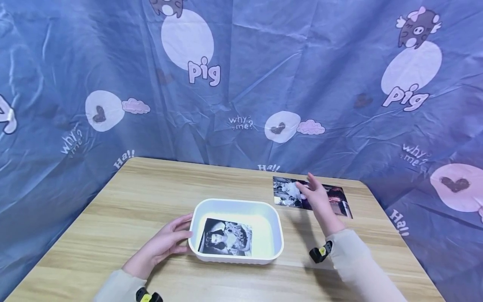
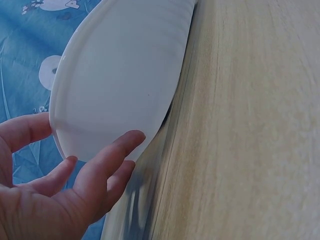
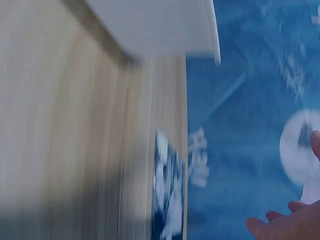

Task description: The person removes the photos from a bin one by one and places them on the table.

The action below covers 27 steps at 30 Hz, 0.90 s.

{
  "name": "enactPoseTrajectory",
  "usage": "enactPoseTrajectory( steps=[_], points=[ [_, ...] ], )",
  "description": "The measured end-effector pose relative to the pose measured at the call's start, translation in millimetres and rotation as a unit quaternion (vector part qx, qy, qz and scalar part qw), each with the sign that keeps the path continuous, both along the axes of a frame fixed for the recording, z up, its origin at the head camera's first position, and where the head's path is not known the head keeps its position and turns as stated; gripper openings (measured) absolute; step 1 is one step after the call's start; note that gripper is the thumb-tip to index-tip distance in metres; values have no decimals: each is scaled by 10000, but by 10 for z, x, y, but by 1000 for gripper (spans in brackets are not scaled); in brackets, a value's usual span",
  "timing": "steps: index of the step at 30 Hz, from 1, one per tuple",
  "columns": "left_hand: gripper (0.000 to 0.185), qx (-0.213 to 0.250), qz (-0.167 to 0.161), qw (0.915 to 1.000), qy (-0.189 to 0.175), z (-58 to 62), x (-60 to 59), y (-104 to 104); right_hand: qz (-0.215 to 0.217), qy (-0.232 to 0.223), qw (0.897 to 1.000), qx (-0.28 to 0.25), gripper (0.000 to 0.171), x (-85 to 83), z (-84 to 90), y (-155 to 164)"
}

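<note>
1 photo (image 1: pixel 225 238) already lies flat inside the white tray (image 1: pixel 277 235), which the left hand (image 1: pixel 166 243) steadies with relaxed fingers against its near-left wall, while the right hand (image 1: pixel 316 197), fingers spread and holding nothing, hovers over the photos (image 1: pixel 286 191) behind the tray, not yet lifted.

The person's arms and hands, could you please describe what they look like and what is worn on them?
Both hands are bare, with no gloves or rings visible. The left hand and right hand emerge from long, pale cream sleeves that reach the wrists. Each wrist carries a small black device with a yellow marking, the left one at the frame's bottom edge.
</note>
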<state>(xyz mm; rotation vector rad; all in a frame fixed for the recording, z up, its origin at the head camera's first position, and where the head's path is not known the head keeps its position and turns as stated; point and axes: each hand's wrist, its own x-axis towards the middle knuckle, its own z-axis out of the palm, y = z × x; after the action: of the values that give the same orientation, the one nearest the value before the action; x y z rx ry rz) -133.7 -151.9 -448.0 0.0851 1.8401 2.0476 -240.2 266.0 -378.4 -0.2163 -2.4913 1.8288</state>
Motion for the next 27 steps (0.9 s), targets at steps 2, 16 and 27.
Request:
enactPoseTrajectory(
  steps=[2,16,27],
  points=[
    [77,14,-9,10000,20,-2,-3,2,259,88,9996,101,78,33,-7,-121],
    [77,46,-13,10000,44,-1,1,7,2505,572,9650,516,77,457,-302,-933],
    [78,62,-28,10000,52,-13,-2,1,2809,72,9463,1597,71,543,-535,-1173]
  ],
)
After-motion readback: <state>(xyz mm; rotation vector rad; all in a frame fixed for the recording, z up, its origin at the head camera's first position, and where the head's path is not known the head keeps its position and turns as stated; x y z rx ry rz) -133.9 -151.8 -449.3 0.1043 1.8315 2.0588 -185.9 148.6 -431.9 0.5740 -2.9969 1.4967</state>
